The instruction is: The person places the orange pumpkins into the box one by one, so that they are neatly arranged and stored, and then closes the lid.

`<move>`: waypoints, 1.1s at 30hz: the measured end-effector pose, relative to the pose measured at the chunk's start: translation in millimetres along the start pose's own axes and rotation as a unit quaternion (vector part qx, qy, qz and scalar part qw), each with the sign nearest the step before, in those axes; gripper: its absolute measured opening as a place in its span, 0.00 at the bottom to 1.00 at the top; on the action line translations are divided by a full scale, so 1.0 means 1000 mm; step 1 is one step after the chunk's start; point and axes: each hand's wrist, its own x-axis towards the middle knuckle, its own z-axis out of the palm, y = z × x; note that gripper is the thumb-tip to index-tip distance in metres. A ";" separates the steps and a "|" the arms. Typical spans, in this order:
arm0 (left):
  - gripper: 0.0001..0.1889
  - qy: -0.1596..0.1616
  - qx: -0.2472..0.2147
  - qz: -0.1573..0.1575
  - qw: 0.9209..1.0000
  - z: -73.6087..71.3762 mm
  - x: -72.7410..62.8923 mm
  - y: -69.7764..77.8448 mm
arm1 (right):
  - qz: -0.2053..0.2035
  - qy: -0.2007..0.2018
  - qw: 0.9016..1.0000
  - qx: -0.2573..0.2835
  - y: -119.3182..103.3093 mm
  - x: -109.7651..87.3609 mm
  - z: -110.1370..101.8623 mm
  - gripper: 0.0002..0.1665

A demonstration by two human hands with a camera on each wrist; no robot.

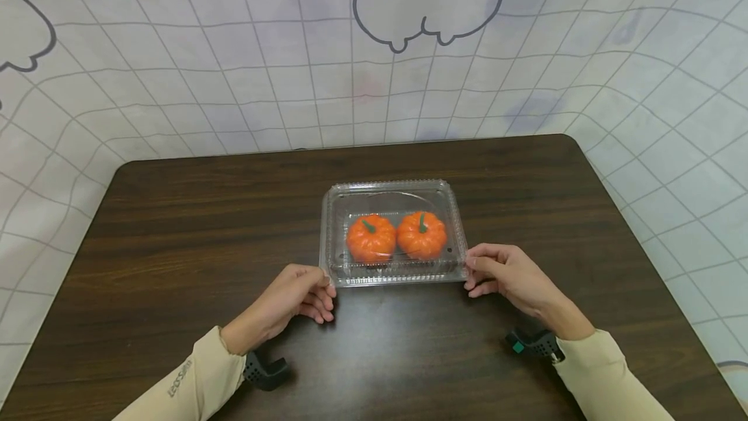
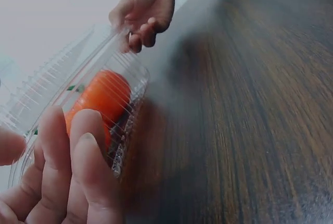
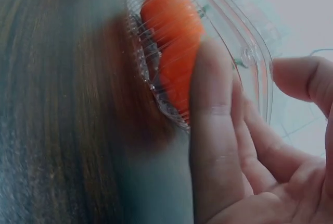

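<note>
A clear plastic clamshell box (image 1: 393, 202) lies on the dark table with its lid down. Inside, side by side, sit two small orange pumpkins with green stems, the left pumpkin (image 1: 371, 240) and the right pumpkin (image 1: 422, 236). At the box's near left corner, my left hand (image 1: 300, 294) pinches the rim between thumb and fingers. My right hand (image 1: 507, 276) pinches the near right corner the same way. In the right wrist view the thumb (image 3: 297, 73) is at the rim's edge, with the fingers (image 3: 213, 114) on the box's underside.
The dark wood-grain table (image 1: 193, 226) stretches out on both sides of the box. Behind and beside it hangs a white grid-patterned cloth (image 1: 245, 63) with cartoon drawings. A dark wrist strap mount (image 1: 265, 371) sits on the left wrist, another mount (image 1: 534, 343) on the right.
</note>
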 end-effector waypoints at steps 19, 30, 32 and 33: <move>0.14 0.017 -0.011 0.064 0.998 0.010 0.003 -0.013 | 0.002 -0.079 0.997 -0.014 0.002 0.000 0.007 0.17; 0.16 -0.003 -0.015 0.072 0.997 0.010 0.002 -0.014 | -0.046 -0.079 0.996 0.012 0.003 0.005 0.009 0.20; 0.16 -0.008 -0.016 0.070 0.997 0.009 0.002 -0.013 | -0.052 -0.087 0.995 0.020 0.003 0.005 0.009 0.20; 0.16 -0.010 -0.017 0.071 0.997 0.009 0.002 -0.013 | -0.055 -0.090 0.994 0.024 0.003 0.006 0.009 0.21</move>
